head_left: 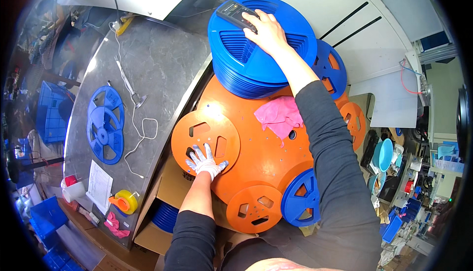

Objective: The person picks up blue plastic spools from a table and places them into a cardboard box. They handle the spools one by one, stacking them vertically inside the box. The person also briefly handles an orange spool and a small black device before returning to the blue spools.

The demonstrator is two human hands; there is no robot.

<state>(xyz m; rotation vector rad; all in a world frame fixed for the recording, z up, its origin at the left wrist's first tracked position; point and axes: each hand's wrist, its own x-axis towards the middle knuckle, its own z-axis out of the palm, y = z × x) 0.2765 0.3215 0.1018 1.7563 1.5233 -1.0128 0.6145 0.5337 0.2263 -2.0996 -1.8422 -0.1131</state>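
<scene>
My left hand (206, 164), in a whitish glove, lies with fingers spread on a round orange disc (227, 132) with cut-out slots. My bare right hand (268, 33) reaches to the top of a tall stack of blue plastic reels (246, 76). Its fingers are apart, and the fingertips rest at the edge of a dark handheld device (235, 14) with a small screen. That device lies on the uppermost reel. Between my arms, a pink cloth (280, 116) is crumpled on the large orange round table (253, 160).
More slotted orange discs (253, 194) and single blue reels (301, 197) sit around the table's rim. On the grey worktop (162, 54) at left are a blue reel (106, 125), a white cable (129, 160), paper (100, 187) and a yellow tape roll (127, 202). Cardboard boxes (175, 185) stand below.
</scene>
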